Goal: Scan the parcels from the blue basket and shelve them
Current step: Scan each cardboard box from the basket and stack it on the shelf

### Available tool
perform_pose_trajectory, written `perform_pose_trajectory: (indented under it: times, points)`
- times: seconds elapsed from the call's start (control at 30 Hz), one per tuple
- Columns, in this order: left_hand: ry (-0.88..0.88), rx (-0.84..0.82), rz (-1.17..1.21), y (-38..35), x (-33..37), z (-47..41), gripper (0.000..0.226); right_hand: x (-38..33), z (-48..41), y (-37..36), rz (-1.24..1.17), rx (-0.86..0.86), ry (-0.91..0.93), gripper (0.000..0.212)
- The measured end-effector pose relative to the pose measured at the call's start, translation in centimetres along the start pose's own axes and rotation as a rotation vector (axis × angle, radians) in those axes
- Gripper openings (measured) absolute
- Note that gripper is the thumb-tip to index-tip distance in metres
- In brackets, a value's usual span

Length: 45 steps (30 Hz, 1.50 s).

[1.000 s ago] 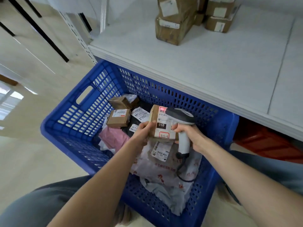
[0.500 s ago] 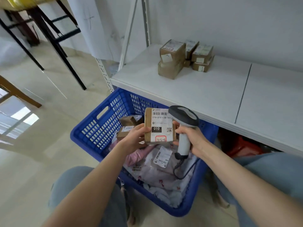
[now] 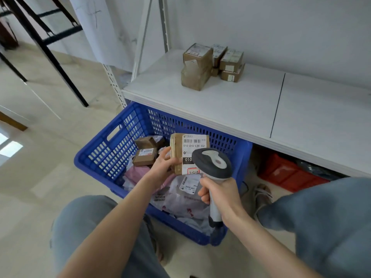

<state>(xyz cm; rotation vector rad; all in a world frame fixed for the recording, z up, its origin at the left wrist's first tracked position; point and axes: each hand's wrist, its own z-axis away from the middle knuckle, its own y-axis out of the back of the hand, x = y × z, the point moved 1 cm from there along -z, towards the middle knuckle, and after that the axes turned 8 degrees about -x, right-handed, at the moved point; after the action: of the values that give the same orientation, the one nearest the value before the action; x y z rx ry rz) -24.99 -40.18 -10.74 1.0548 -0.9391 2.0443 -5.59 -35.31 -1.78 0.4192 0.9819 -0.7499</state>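
**Left grip [image 3: 162,169] pinches the parcel [image 3: 188,145], scan step nearly through**

My left grip has thumb and fingers curled round the brown parcel's left edge, holding it upright above the blue basket [image 3: 96,155], label facing me. My right grip [image 3: 220,191] is wrapped tight round the handle of the scanner [image 3: 212,160], whose head overlaps the label's lower right corner. I judge scanning is the step in hand. Next the parcel needs lifting onto the white shelf [image 3: 230,105], near the stacked boxes [image 3: 197,67]. The red scan light of a second ago no longer shows, and the scanner has drawn across the label.
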Motion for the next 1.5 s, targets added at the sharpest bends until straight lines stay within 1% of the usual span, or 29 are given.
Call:
perform_pose_trajectory:
  times: [0.07,0.2,0.53,0.7,0.87,1.0,1.1,1.17,1.27,1.33,1.43,1.5]
  points:
    - [-0.007,-0.031,-0.005,-0.2,-0.1,-0.1,0.061,0.1,0.7,-0.1,0.038,0.016,0.009,0.025]
    - [0.002,-0.026,0.024,-0.3,-0.3,-0.2,0.072,-0.1,1.4,0.2,0.037,0.046,0.015,0.026]
    - [-0.008,0.004,0.04,-0.8,-0.2,-0.2,0.078,0.0,2.1,0.4,0.005,0.065,0.0,0.027]
    - [-0.005,0.014,0.032,-0.8,-0.3,-0.4,0.077,-0.1,1.9,0.5,0.006,0.058,0.013,0.027]
    - [0.004,0.018,0.002,-1.1,-0.1,-0.9,0.066,-0.6,0.7,0.8,-0.029,0.042,0.029,0.019]
    - [0.026,0.016,-0.045,-2.0,1.7,-2.1,0.045,-2.2,-2.4,2.5,-0.112,0.137,0.041,0.003]
    - [0.029,0.031,-0.093,-3.0,4.9,-4.1,0.028,-4.3,-5.5,4.0,-0.166,0.174,0.071,0.008]
    - [0.039,0.044,-0.131,-4.2,7.4,-6.1,0.024,-6.2,-7.8,4.9,-0.196,0.171,0.104,0.011]
    - [0.045,0.06,-0.179,-6.3,11.1,-9.9,0.009,-9.4,-11.4,6.2,-0.246,0.171,0.166,0.02]
    - [0.06,0.075,-0.249,-7.5,13.3,-12.7,0.013,-11.2,-13.6,7.2,-0.276,0.178,0.201,0.02]
    - [0.104,0.08,-0.337,-8.7,15.5,-16.5,0.026,-13.0,-16.3,8.7,-0.336,0.178,0.217,0.011]
    - [0.141,0.091,-0.367,-9.2,16.2,-18.8,0.028,-13.3,-17.9,9.3,-0.348,0.164,0.217,0.011]
